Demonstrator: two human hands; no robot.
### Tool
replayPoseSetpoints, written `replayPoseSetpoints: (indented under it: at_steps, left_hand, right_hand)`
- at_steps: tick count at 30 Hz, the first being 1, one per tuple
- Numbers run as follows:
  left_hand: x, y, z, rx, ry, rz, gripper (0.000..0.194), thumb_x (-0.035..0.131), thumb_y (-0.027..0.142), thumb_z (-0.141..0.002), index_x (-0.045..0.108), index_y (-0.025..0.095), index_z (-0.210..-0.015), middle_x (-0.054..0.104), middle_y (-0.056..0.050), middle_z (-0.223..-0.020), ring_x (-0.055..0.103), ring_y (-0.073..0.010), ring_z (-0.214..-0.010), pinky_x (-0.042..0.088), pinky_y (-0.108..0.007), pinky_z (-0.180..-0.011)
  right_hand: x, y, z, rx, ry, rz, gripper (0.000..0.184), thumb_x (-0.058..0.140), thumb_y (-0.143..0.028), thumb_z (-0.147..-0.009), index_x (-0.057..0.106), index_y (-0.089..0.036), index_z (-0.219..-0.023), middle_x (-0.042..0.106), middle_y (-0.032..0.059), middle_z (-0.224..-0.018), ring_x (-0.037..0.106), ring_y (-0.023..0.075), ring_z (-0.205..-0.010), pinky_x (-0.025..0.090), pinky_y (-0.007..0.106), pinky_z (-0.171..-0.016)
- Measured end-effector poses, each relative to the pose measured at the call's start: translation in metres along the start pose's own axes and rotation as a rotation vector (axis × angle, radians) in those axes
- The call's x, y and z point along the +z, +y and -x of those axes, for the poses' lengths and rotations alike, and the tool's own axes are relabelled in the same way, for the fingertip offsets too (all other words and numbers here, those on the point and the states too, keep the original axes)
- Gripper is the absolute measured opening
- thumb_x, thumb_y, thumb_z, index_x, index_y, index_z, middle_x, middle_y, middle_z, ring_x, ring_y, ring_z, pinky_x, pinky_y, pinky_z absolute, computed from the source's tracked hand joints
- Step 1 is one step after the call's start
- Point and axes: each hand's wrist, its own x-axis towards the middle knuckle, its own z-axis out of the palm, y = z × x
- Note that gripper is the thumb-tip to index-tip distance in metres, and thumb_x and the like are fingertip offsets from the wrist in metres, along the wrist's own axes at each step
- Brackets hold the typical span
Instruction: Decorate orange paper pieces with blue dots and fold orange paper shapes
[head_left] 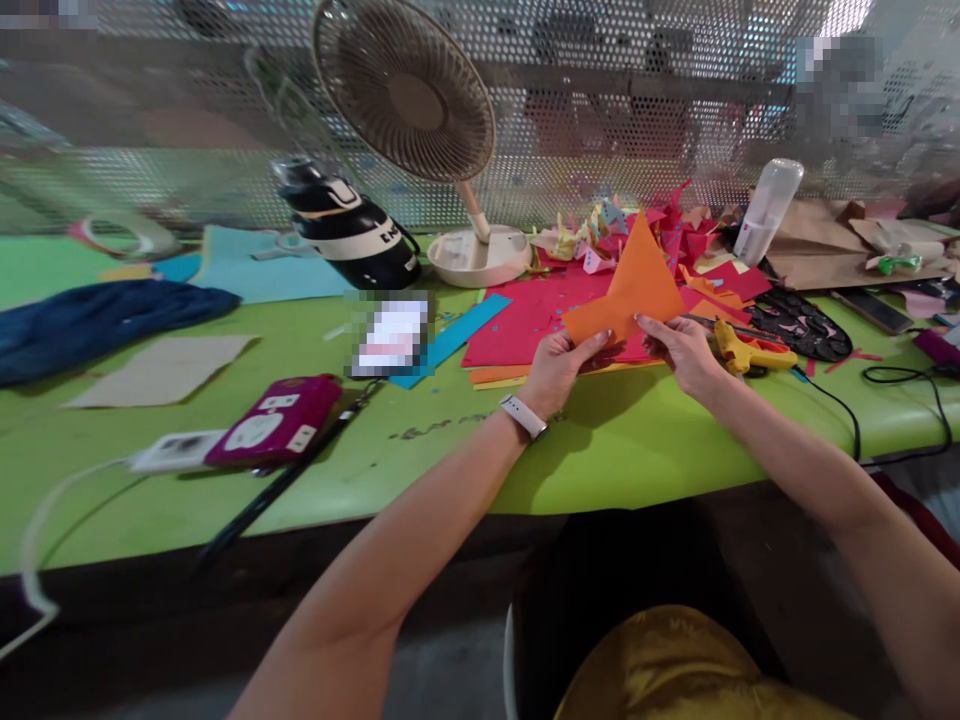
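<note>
An orange sheet of paper, folded to a point at the top, is held up above the table. My left hand pinches its lower left part, thumb on the near face. At its lower right, my right hand grips the edge between thumb and fingers. Behind the paper lie red sheets on the table, with orange and yellow ones under them. Folded paper pieces in pink, yellow and red are heaped farther back. A yellow glue gun rests just right of my right hand.
On the green table stand a beige fan and a tilted-looking black bottle. A phone, a blue paper strip and a purple power bank with a cable lie left. A clear bottle is at back right.
</note>
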Motion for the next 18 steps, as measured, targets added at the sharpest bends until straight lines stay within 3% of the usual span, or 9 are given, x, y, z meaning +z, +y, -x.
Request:
replayPoseSetpoints:
  at_steps: [11, 18]
  left_hand:
    - [0.0017, 0.0012, 0.0005, -0.015, 0.004, -0.024, 0.041, 0.088, 0.041, -0.062, 0.076, 0.02, -0.096, 0.079, -0.006, -0.101, 0.076, -0.0254, -0.091, 0.062, -0.034, -0.079]
    - [-0.0006, 0.0025, 0.001, -0.044, -0.02, -0.071, 0.054, 0.091, 0.044, -0.056, 0.074, 0.016, -0.099, 0.079, -0.01, -0.096, 0.076, -0.0258, -0.089, 0.06, -0.03, -0.072]
  right_hand:
    - [0.0016, -0.0028, 0.0023, 0.038, 0.026, -0.06, 0.039, 0.092, -0.045, -0.049, 0.062, -0.019, -0.054, 0.06, -0.0026, -0.049, 0.051, 0.0075, -0.045, 0.042, 0.022, -0.047]
    - [0.001, -0.0016, 0.0007, 0.041, 0.053, -0.08, 0.041, 0.093, -0.044, -0.044, 0.063, -0.017, -0.051, 0.061, -0.0024, -0.046, 0.05, 0.0057, -0.042, 0.04, 0.02, -0.043]
